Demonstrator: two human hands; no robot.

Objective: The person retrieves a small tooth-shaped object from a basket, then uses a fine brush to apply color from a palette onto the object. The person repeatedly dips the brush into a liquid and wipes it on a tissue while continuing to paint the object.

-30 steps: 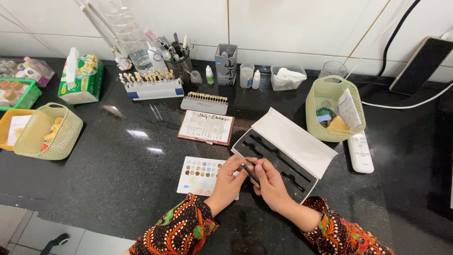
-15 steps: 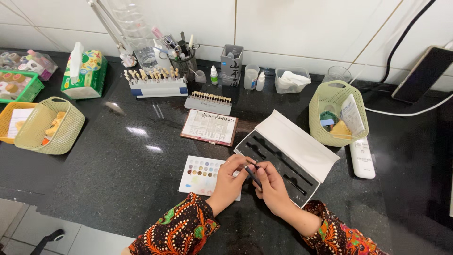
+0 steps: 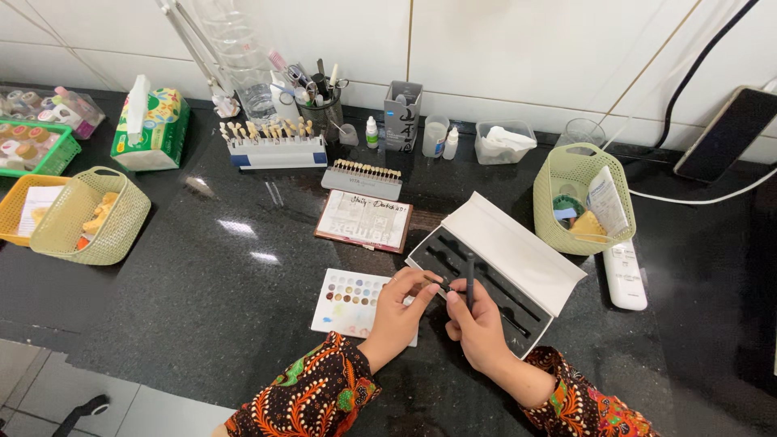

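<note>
My right hand (image 3: pixel 479 324) holds a thin dark brush (image 3: pixel 470 279) upright, just over the open black tool case (image 3: pixel 477 275) with its white lid folded back. My left hand (image 3: pixel 402 307) pinches the brush's lower tip with thumb and fingers. Both hands meet at the case's near left corner. A white palette (image 3: pixel 348 299) with small wells of colour lies under and left of my left hand. Both sleeves are dark with an orange and red pattern.
A small notepad (image 3: pixel 364 220) and a tooth shade guide (image 3: pixel 362 180) lie beyond the palette. Green mesh baskets stand at right (image 3: pixel 576 194) and left (image 3: pixel 81 218). A tissue box (image 3: pixel 152 121), shade rack (image 3: pixel 273 146), tool cup and small bottles line the tiled wall. A white remote (image 3: pixel 625 273) lies right.
The brush has turned from lying flat between my hands to standing upright in my right hand. My head has shifted slightly, so the counter sits a bit differently in view.
</note>
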